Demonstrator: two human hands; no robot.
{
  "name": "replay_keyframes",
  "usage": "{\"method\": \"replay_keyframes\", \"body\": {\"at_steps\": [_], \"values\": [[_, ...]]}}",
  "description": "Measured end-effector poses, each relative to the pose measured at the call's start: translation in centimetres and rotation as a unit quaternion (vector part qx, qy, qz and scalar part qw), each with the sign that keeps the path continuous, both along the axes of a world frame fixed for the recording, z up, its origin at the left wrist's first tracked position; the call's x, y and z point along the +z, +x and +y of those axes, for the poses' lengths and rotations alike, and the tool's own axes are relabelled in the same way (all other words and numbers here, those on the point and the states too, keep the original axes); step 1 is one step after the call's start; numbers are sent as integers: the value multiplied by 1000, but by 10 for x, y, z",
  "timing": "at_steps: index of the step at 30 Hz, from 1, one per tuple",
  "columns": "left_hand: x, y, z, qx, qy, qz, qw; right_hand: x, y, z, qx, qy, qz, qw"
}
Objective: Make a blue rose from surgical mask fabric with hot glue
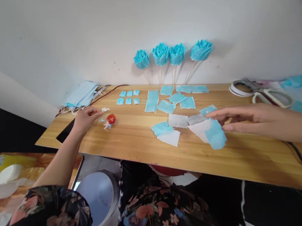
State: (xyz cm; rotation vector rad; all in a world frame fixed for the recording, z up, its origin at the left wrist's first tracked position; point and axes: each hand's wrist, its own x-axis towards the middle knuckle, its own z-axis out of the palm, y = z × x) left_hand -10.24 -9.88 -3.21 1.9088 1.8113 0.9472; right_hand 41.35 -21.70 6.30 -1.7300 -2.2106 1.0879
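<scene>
My left hand (86,118) is closed in a pinch low over the table's left part, its fingertips beside small white scraps (105,109); whatever they pinch is too small to make out. Just right of it lies a small red piece (111,119) with whitish shreds. My right hand (243,118) reaches in from the right with index finger and thumb apart. Its fingertips touch or hover at a blue-and-white fabric piece (215,134). Beside that piece are another blue-and-white piece (166,132) and a whitish piece (178,120).
Several blue fabric flowers (161,54) on sticks lean against the wall. Small folded blue pieces (128,101) sit in rows near cut blue rectangles (167,106). Face masks (82,95) are stacked left, above a dark phone (66,132). Scissors (273,97) and white tape (238,88) lie right.
</scene>
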Motion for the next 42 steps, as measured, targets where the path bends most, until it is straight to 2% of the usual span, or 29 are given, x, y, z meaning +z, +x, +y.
{"method": "replay_keyframes", "body": {"at_steps": [4,12,16,22,25,31,36,42], "values": [[2,3,-1,21,-17,-33,999,0,-3,-1,-9,-1,5,1000],[17,8,-5,-31,-13,33,999,4,-2,-1,-12,-1,4,1000],[16,9,-5,-36,-5,29,999,-3,-2,1,2,-12,18,1000],[13,13,-5,14,-3,4,1000,-15,8,8,11,-5,34,999],[11,14,-4,13,-19,-8,1000,-18,10,9,20,-5,49,999],[7,13,2,14,-50,-29,998,-15,2,8,11,-22,65,998],[7,11,5,22,-38,18,999,-14,1,7,11,-38,65,997],[9,14,7,-16,-17,24,999,-15,1,8,18,-35,57,998]]}}
